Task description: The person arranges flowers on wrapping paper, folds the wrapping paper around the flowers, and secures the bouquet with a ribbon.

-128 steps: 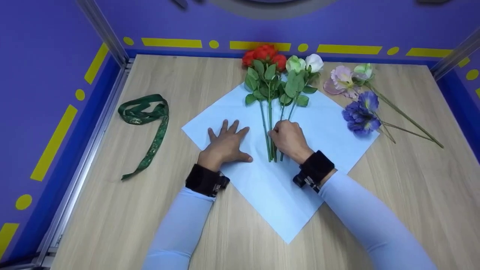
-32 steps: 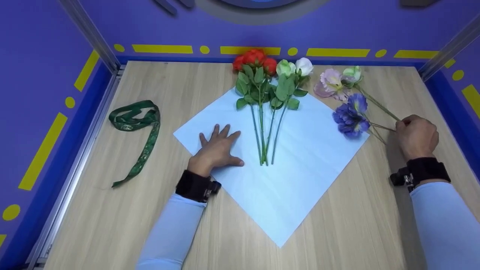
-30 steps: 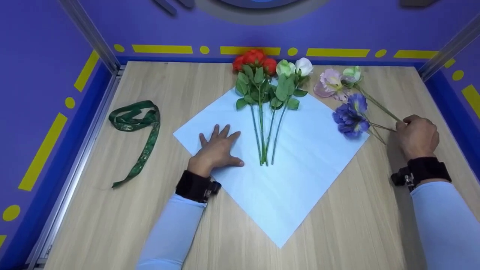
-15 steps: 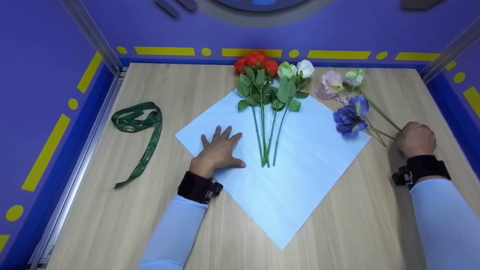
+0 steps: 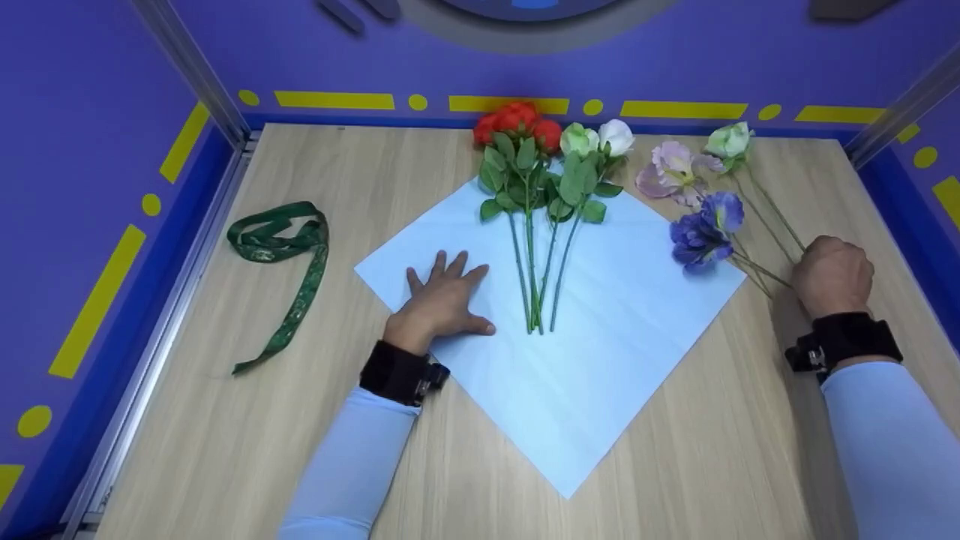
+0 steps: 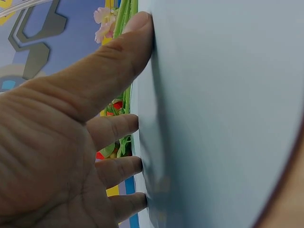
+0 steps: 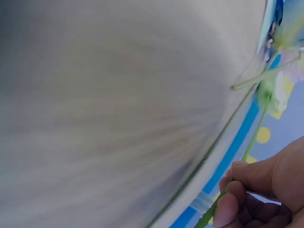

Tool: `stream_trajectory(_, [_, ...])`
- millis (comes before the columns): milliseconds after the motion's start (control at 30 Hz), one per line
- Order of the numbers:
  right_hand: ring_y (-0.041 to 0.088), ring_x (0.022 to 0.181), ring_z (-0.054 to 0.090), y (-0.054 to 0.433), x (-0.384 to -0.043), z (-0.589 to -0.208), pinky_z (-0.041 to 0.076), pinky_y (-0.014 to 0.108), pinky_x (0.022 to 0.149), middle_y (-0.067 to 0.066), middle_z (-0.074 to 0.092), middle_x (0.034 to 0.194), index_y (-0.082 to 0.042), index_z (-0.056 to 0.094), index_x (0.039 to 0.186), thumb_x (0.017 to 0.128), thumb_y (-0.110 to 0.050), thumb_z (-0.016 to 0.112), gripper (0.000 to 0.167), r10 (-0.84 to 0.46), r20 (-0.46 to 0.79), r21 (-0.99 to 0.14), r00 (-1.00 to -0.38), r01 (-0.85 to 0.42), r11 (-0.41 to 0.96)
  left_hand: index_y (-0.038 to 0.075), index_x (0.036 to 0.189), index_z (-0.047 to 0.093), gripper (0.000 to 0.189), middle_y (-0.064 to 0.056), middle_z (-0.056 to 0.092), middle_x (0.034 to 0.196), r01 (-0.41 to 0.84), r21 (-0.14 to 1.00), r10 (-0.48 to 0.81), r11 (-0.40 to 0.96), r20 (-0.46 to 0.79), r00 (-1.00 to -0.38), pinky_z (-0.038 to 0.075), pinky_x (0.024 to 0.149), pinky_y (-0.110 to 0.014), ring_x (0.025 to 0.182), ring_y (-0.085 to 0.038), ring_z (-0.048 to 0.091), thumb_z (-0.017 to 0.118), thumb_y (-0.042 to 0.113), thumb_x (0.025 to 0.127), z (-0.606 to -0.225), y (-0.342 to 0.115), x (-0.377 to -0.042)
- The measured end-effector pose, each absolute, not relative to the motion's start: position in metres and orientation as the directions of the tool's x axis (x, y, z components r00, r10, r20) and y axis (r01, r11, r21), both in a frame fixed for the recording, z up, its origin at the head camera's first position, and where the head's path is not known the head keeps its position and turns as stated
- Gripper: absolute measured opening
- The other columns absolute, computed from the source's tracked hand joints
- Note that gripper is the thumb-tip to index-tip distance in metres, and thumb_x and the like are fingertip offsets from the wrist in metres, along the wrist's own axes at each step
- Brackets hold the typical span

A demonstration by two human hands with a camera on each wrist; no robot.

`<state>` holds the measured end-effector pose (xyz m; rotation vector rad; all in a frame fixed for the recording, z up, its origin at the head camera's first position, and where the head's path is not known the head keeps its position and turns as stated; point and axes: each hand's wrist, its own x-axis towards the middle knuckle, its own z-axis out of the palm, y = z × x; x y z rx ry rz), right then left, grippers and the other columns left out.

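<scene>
My left hand [image 5: 442,304] rests with fingers spread on the left part of a light blue sheet of wrapping paper [image 5: 592,397]; in the left wrist view its thumb and fingertips press the sheet. At the right, my right hand [image 5: 832,277] pinches the stem of a pale green rose [image 5: 729,141]; the right wrist view shows the stem [image 7: 251,135] between thumb and fingers. Beside it lie a pink flower [image 5: 675,172] and a purple flower [image 5: 705,229], the purple one overlapping the paper's right corner. Red roses [image 5: 517,124], a green-white rose [image 5: 579,140] and a white rose [image 5: 616,138] lie on the paper, stems towards me.
A loosely looped green ribbon [image 5: 289,240] lies on the wooden table [image 5: 300,435] to the left, its tail towards me. Blue walls [image 5: 360,67] with yellow marks border the table at the back and sides.
My right hand has gone from the stems on the paper to the flowers at the right. The pale green rose has now lifted away from the pink flower. My left hand stays on the paper.
</scene>
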<state>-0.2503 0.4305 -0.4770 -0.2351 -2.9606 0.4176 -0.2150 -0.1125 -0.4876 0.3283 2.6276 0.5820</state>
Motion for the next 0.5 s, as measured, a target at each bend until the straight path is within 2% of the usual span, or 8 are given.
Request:
stream_trajectory(67, [0.053,0.065,0.060,0.423,-0.250,-0.472,0.044,0.051,0.050,0.035,0.062,0.070,0.013,0.061,0.071,0.090,0.008,0.046,0.025,0.180,0.168,-0.300,-0.969,0.124,0.946,0.024,0.167,0.033,0.102,-0.013,0.012,0.178,0.138,0.444,0.314,0.886,-0.353,-0.881,-0.004,0.118,-0.082,0.163,-0.043,-0.004,0.086,0.052,0.085,-0.488,-0.113,-0.215])
stream_trajectory(133, [0.059,0.076,0.062,0.412,-0.250,-0.466,0.049,0.061,0.061,0.040,0.066,0.085,0.018,0.067,0.086,0.096,0.003,0.048,0.026,0.184,0.213,-0.328,-0.960,0.107,0.939,0.024,0.167,0.033,0.102,-0.013,0.012,0.178,0.138,0.440,0.313,0.887,-0.356,-0.880,-0.003,0.118,-0.082,0.163,-0.043,-0.004,0.086,0.052,0.085,-0.488,-0.113,-0.215])
stream_trajectory(233, [0.064,0.090,0.063,0.388,-0.250,-0.456,0.049,0.071,0.080,0.042,0.068,0.102,0.018,0.071,0.107,0.102,-0.004,0.048,0.032,0.185,0.261,-0.383,-0.947,0.075,0.921,0.025,0.167,0.033,0.102,-0.013,0.012,0.178,0.136,0.436,0.311,0.890,-0.361,-0.879,-0.002,0.118,-0.083,0.163,-0.043,-0.004,0.086,0.052,0.085,-0.487,-0.113,-0.215])
stream_trajectory(367, [0.055,0.088,0.067,0.344,-0.249,-0.447,0.048,0.065,0.084,0.036,0.073,0.100,0.012,0.075,0.109,0.104,-0.012,0.053,0.033,0.167,0.252,-0.470,-0.953,0.030,0.882,0.025,0.167,0.032,0.101,-0.013,0.011,0.178,0.133,0.438,0.310,0.889,-0.363,-0.879,-0.003,0.118,-0.082,0.163,-0.043,-0.005,0.086,0.052,0.085,-0.487,-0.112,-0.215])
stream_trajectory(433, [0.046,0.082,0.070,0.318,-0.247,-0.446,0.050,0.057,0.079,0.030,0.075,0.096,0.007,0.078,0.108,0.104,-0.016,0.057,0.032,0.149,0.230,-0.513,-0.962,0.010,0.858,0.025,0.167,0.032,0.102,-0.013,0.011,0.178,0.134,0.440,0.312,0.888,-0.361,-0.879,-0.003,0.118,-0.082,0.163,-0.043,-0.005,0.086,0.052,0.085,-0.487,-0.112,-0.215])
stream_trajectory(500, [0.031,0.074,0.071,0.289,-0.247,-0.449,0.052,0.044,0.073,0.024,0.077,0.092,0.004,0.079,0.106,0.104,-0.021,0.062,0.030,0.131,0.200,-0.556,-0.971,-0.003,0.831,0.025,0.168,0.032,0.102,-0.013,0.010,0.178,0.136,0.443,0.314,0.886,-0.359,-0.879,-0.004,0.118,-0.082,0.163,-0.043,-0.006,0.085,0.053,0.085,-0.487,-0.113,-0.215])
